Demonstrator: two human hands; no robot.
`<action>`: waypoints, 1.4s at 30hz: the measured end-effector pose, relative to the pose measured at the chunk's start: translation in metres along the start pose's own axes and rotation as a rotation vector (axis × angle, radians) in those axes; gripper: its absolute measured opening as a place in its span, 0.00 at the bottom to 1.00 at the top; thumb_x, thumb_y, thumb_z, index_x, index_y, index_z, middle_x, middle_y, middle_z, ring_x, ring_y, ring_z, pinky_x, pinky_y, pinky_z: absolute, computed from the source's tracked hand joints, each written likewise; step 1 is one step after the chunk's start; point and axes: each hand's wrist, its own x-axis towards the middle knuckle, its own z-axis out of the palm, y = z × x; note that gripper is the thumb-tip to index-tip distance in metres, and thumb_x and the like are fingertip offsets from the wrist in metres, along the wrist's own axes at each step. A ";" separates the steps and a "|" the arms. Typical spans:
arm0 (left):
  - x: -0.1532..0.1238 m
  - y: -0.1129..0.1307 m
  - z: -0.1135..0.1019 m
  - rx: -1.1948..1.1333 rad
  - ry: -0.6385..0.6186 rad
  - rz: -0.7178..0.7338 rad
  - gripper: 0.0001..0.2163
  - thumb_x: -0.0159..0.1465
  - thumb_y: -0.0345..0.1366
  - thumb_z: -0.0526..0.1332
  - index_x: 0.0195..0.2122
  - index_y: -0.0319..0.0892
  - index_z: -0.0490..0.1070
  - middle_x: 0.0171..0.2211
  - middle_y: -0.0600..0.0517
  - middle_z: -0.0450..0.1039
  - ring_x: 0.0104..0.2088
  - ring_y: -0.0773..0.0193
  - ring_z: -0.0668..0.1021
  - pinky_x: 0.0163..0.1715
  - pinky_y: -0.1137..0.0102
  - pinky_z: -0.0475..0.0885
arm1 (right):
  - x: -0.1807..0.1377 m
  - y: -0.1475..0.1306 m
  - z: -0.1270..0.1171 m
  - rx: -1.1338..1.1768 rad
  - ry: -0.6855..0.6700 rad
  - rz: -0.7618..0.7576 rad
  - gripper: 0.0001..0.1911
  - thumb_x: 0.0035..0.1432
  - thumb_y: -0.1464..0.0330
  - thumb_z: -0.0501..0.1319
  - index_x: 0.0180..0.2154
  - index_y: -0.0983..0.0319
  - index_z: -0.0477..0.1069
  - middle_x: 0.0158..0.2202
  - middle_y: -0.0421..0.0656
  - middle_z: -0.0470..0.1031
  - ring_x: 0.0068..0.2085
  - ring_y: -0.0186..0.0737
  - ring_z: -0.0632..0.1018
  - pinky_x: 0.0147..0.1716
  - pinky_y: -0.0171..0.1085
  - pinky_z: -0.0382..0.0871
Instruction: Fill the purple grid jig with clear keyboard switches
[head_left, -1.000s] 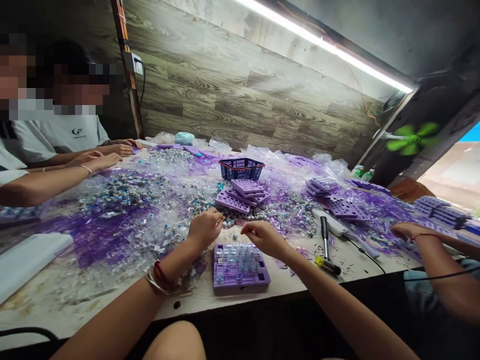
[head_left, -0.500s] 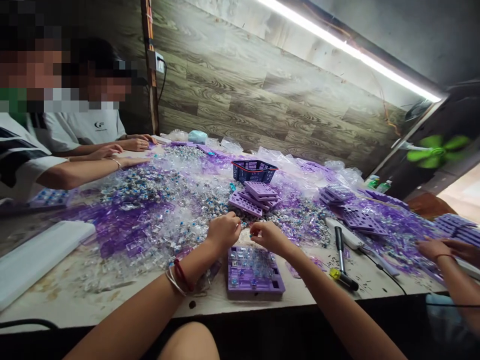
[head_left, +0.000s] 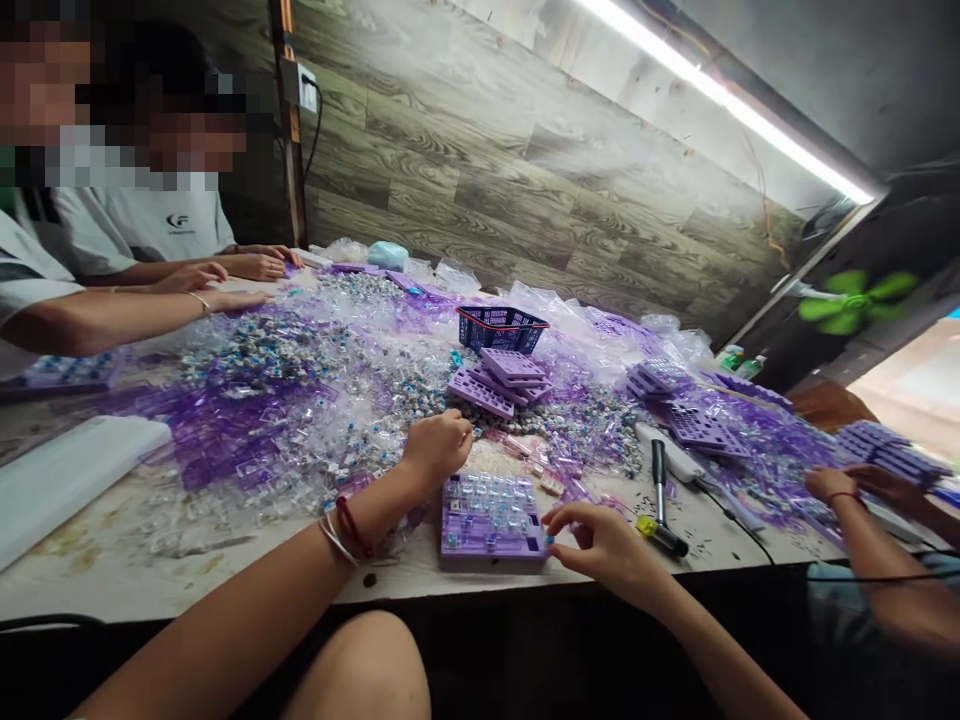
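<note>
A purple tray [head_left: 491, 520] with small square pockets lies at the table's near edge, most pockets filled with clear and blue parts. My left hand [head_left: 436, 447] is curled closed just behind the tray's left corner, at the edge of a heap of small clear and blue parts [head_left: 300, 400]; what it holds is hidden. My right hand [head_left: 600, 545] sits at the tray's right front corner, thumb and fingers pinched on a small blue part at the tray's edge.
A stack of empty purple trays [head_left: 506, 378] and a dark blue basket [head_left: 501, 328] stand behind. A black screwdriver with a yellow end [head_left: 658, 495] lies right of the tray. Other people's hands work at the far left [head_left: 225, 280] and right [head_left: 832, 484].
My right hand has come down from behind the tray to its right front corner. My left hand stays curled behind the tray. The view has shifted slightly.
</note>
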 end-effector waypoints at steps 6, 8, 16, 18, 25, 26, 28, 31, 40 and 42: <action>0.000 0.001 -0.001 0.024 0.006 -0.002 0.14 0.65 0.36 0.50 0.32 0.42 0.74 0.35 0.50 0.73 0.34 0.61 0.77 0.27 0.71 0.63 | 0.002 0.006 0.007 0.080 0.040 -0.050 0.07 0.49 0.66 0.62 0.30 0.62 0.76 0.44 0.45 0.74 0.23 0.28 0.63 0.25 0.32 0.59; -0.001 0.002 -0.001 0.015 0.006 0.004 0.13 0.65 0.36 0.50 0.33 0.42 0.74 0.35 0.50 0.73 0.34 0.61 0.77 0.27 0.71 0.62 | 0.002 0.005 0.007 0.075 0.043 -0.071 0.07 0.49 0.66 0.62 0.30 0.61 0.76 0.43 0.45 0.74 0.23 0.28 0.62 0.24 0.32 0.59; 0.001 0.003 0.001 0.009 -0.016 0.023 0.13 0.65 0.37 0.50 0.34 0.41 0.74 0.36 0.50 0.73 0.34 0.61 0.77 0.27 0.71 0.62 | 0.004 0.003 0.010 0.014 0.004 -0.113 0.05 0.49 0.71 0.63 0.30 0.60 0.77 0.43 0.43 0.74 0.24 0.28 0.65 0.26 0.31 0.61; 0.001 0.004 0.000 0.010 -0.020 0.023 0.13 0.65 0.37 0.50 0.34 0.41 0.74 0.35 0.50 0.73 0.34 0.61 0.77 0.27 0.71 0.62 | 0.005 0.005 0.011 -0.009 0.010 -0.127 0.05 0.49 0.71 0.63 0.30 0.59 0.78 0.42 0.43 0.74 0.25 0.28 0.66 0.27 0.32 0.62; 0.000 0.004 -0.002 0.008 -0.019 0.024 0.14 0.65 0.36 0.50 0.33 0.42 0.74 0.36 0.50 0.73 0.34 0.62 0.76 0.28 0.70 0.62 | 0.003 0.006 0.011 -0.052 0.028 -0.158 0.07 0.52 0.72 0.63 0.32 0.58 0.79 0.37 0.41 0.76 0.28 0.32 0.70 0.29 0.32 0.63; 0.000 0.004 -0.002 0.006 -0.017 0.024 0.14 0.65 0.37 0.49 0.33 0.42 0.74 0.36 0.50 0.73 0.34 0.62 0.76 0.28 0.70 0.62 | 0.003 0.004 0.010 -0.049 0.027 -0.163 0.06 0.52 0.73 0.63 0.32 0.59 0.78 0.37 0.41 0.76 0.28 0.32 0.70 0.29 0.32 0.63; 0.000 0.004 -0.002 0.005 -0.015 0.023 0.14 0.65 0.37 0.49 0.33 0.42 0.74 0.35 0.50 0.72 0.34 0.62 0.76 0.28 0.70 0.62 | 0.003 0.001 0.010 -0.044 0.028 -0.175 0.04 0.51 0.73 0.64 0.31 0.60 0.77 0.36 0.40 0.76 0.29 0.32 0.70 0.29 0.32 0.63; 0.000 0.004 -0.002 0.003 -0.012 0.024 0.14 0.65 0.37 0.49 0.33 0.42 0.74 0.35 0.50 0.72 0.34 0.62 0.76 0.28 0.70 0.62 | 0.002 -0.002 0.010 -0.045 0.036 -0.190 0.05 0.50 0.75 0.63 0.29 0.60 0.75 0.35 0.40 0.76 0.28 0.31 0.70 0.28 0.31 0.62; -0.001 0.005 -0.001 -0.002 -0.019 0.022 0.15 0.65 0.37 0.49 0.34 0.42 0.75 0.35 0.49 0.73 0.35 0.62 0.76 0.29 0.71 0.64 | 0.003 0.003 0.012 -0.073 0.072 -0.289 0.05 0.54 0.73 0.61 0.29 0.60 0.76 0.37 0.42 0.75 0.33 0.34 0.75 0.33 0.33 0.67; 0.000 0.004 0.000 -0.028 -0.011 0.023 0.14 0.65 0.37 0.49 0.34 0.42 0.75 0.36 0.49 0.73 0.35 0.62 0.76 0.30 0.71 0.64 | 0.002 0.003 0.012 -0.086 0.073 -0.315 0.06 0.56 0.73 0.60 0.30 0.60 0.76 0.37 0.43 0.75 0.35 0.35 0.75 0.34 0.33 0.68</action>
